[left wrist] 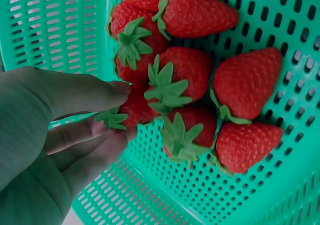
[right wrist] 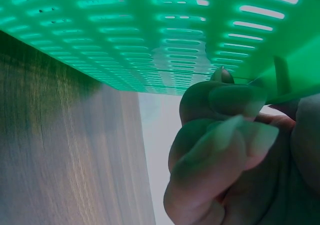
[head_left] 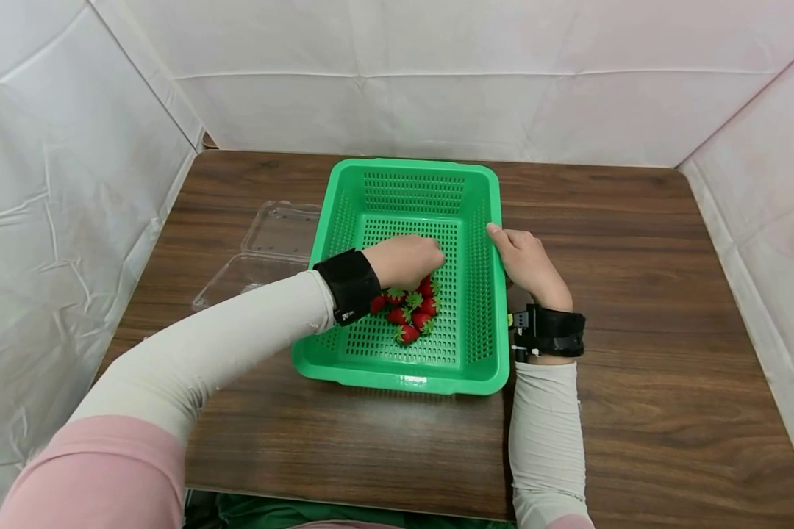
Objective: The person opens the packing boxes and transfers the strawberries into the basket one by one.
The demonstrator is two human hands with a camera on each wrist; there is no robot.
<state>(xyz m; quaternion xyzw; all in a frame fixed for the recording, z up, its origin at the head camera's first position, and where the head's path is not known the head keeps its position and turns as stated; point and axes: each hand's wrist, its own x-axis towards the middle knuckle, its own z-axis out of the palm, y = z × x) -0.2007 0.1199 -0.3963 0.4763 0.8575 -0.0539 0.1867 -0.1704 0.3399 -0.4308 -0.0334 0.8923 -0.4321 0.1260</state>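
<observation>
- Inside green basket (head_left: 483, 220), mid-table: left hand (head_left: 403, 261) pinches one strawberry (left wrist: 131, 111) from the red cluster, thumb over fingers.
- Right hand (head_left: 529, 268) clenches basket's right rim, fingers curled beneath.
- Clear clamshell (head_left: 265, 253) lies left, open.

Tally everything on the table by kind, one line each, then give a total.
Strawberries: 7 visible in the left wrist view, one pinched by the left hand; any more hidden under the hand cannot be told.
Green basket: 1, its rim held by the right hand.
Clear plastic clamshell box: 1, lying open.
Total: 9 things.
</observation>
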